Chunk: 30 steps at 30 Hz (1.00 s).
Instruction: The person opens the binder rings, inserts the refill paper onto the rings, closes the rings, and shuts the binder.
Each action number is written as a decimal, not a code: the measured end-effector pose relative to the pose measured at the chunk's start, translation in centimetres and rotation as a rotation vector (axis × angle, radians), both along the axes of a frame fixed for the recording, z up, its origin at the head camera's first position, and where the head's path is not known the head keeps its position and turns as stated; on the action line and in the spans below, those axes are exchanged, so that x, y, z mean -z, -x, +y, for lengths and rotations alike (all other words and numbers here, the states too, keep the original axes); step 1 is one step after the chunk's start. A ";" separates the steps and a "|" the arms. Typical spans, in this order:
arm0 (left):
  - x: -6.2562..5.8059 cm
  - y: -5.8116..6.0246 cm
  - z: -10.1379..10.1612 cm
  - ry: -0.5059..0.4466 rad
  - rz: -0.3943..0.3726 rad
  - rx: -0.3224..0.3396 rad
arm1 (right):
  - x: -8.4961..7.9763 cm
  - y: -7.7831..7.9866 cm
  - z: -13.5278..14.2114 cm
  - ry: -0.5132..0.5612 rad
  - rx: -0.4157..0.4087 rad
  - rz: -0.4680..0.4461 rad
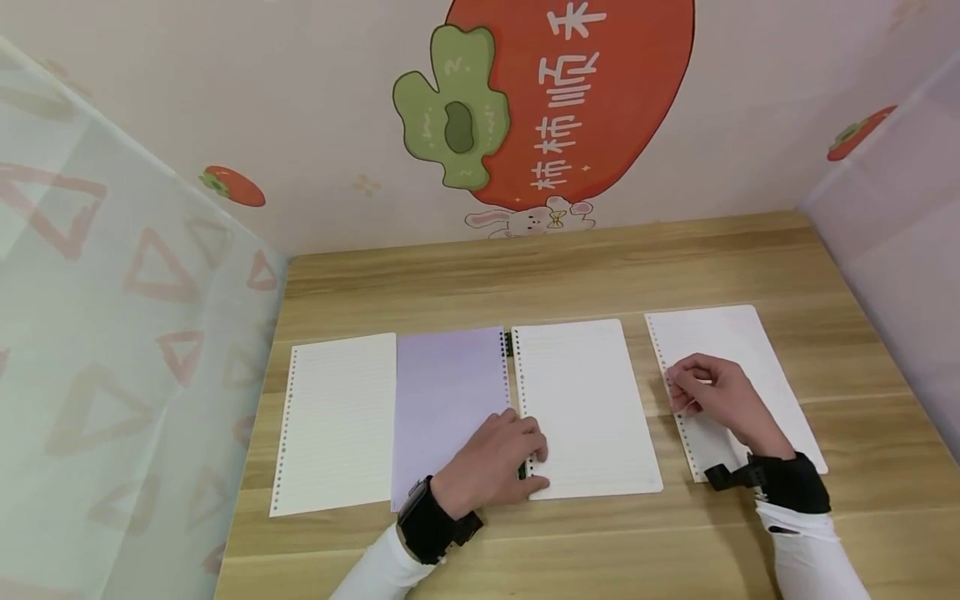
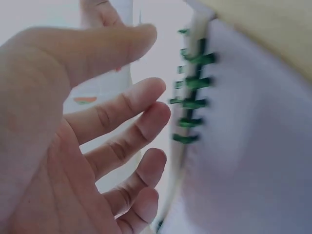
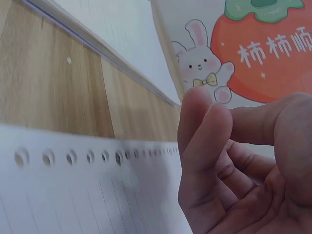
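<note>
A loose-leaf notebook lies open, its lilac cover (image 1: 450, 383) left of the white lined pages (image 1: 588, 408). Green binding rings (image 2: 194, 103) join the two along the spine. Over the lower spine is my left hand (image 1: 495, 458), fingers slightly bent and apart; in the left wrist view they hold nothing. My right hand (image 1: 723, 400) hovers by the punched left edge of a separate white lined sheet (image 1: 723, 333). Its fingers curl loosely, the fingertips close together, and no paper shows between them in the right wrist view. Whether more sheets lie under this one, I cannot tell.
Another punched white lined sheet (image 1: 337, 425) lies left of the lilac cover, touching or overlapping it. Wood-grain table (image 1: 555, 275) surrounds the papers. A wall with a tomato drawing (image 1: 637, 83) rises behind, and pale curtain-like walls stand at both sides.
</note>
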<state>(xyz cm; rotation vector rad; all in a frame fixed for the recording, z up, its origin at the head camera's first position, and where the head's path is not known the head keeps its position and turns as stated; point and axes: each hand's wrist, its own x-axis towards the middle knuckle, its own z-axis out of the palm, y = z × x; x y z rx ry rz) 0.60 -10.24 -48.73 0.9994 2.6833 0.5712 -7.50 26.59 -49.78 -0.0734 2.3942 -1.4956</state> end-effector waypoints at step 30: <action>0.4 5.3 15.8 0.234 0.204 0.210 | 0.5 -3.3 8.4 -0.497 0.232 0.264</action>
